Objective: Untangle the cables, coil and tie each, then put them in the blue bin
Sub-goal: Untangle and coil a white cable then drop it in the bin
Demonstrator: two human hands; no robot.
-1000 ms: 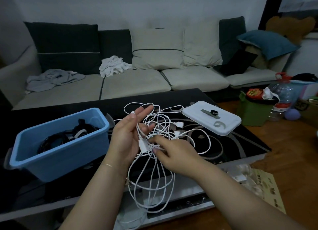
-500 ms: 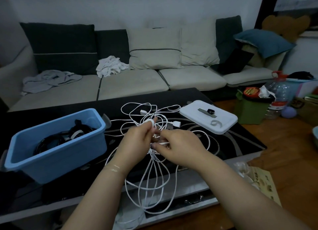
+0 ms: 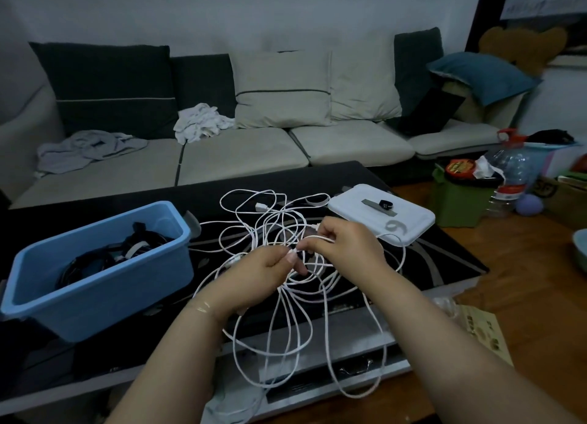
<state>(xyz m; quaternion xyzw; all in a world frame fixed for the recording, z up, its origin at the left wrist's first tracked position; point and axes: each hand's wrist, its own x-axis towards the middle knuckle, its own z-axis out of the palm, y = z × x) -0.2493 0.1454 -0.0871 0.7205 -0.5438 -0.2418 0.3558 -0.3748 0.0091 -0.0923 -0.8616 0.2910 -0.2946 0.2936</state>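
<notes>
White cables (image 3: 286,296) pinched by both hands overhang table edge (image 3: 349,328).

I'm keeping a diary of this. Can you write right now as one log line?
stage: untangling | left hand: pinches white cables | right hand: pinches white cables | blue bin: holds black cables

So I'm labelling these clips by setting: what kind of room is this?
Most likely a home living room: a sofa with cushions and loose laundry on it, and a low black coffee table in front, where both hands work on white cables.
</notes>
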